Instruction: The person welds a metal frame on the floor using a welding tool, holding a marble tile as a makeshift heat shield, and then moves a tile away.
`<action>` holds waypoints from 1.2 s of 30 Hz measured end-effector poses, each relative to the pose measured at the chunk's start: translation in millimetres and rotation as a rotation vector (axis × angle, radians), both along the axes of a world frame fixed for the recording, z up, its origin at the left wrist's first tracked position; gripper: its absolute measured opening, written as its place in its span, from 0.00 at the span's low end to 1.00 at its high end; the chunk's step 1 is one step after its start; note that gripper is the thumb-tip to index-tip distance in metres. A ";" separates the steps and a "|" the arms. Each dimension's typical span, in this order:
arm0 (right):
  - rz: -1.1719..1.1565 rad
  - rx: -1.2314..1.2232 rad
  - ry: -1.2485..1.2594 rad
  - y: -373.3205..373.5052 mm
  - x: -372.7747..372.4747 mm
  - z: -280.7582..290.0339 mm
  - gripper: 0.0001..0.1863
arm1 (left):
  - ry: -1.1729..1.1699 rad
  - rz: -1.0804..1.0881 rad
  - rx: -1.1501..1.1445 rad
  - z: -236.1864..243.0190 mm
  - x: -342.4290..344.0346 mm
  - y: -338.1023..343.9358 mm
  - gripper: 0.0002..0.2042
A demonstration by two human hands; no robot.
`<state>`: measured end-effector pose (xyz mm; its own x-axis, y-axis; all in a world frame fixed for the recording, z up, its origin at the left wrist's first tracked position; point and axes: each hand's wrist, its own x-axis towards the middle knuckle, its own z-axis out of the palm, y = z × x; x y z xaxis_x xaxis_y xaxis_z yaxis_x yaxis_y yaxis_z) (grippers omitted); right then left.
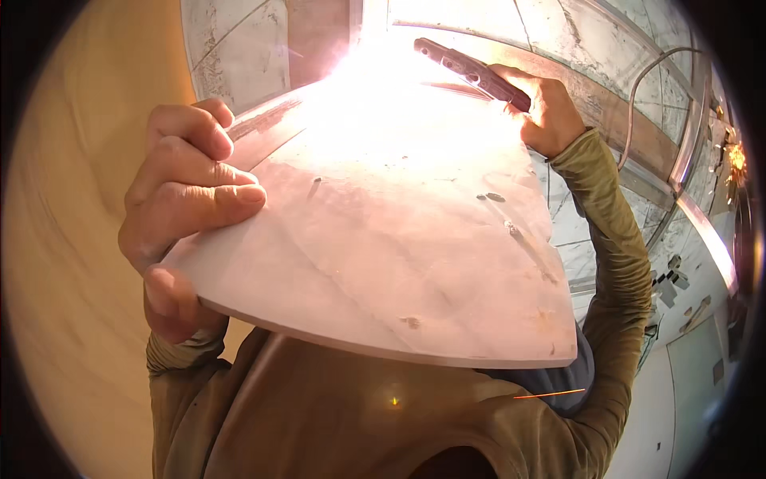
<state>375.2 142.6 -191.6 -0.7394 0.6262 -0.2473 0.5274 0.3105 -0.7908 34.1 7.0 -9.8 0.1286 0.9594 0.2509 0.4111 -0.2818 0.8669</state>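
My left hand grips a pale, flat board by its left edge, with fingers curled over the top face and the thumb around the rim. The board has a rounded near edge, dark scuffs and a few small holes, and it covers much of the middle. Beyond its far edge, my right hand is closed around a dark electrode holder pointing left. A white-hot welding arc glares at the far edge of the board. The glare hides the holder's rod and the spot being welded.
Brown metal strips run across white, scratched panels behind. A thin cable curves at the right. Orange sparks fly at the far right. A tan curved surface fills the left side. Small scraps lie at the right.
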 end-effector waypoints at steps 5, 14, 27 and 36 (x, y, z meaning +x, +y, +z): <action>-0.016 0.039 -0.103 -3.7 -3.7 7.1 0.24 | -0.039 0.055 0.031 -4.6 1.7 -6.2 0.32; -0.040 -0.025 -0.028 -1.2 1.6 7.5 0.26 | -0.020 -0.020 -0.003 -0.2 -0.3 -2.5 0.31; -0.008 0.035 -0.047 -6.8 -5.0 -5.5 0.27 | -0.016 -0.001 -0.007 -4.1 -3.6 -7.8 0.32; -0.231 0.047 -0.019 -23.9 21.9 -18.7 0.21 | 0.019 -0.020 0.016 -1.1 -0.7 -7.7 0.32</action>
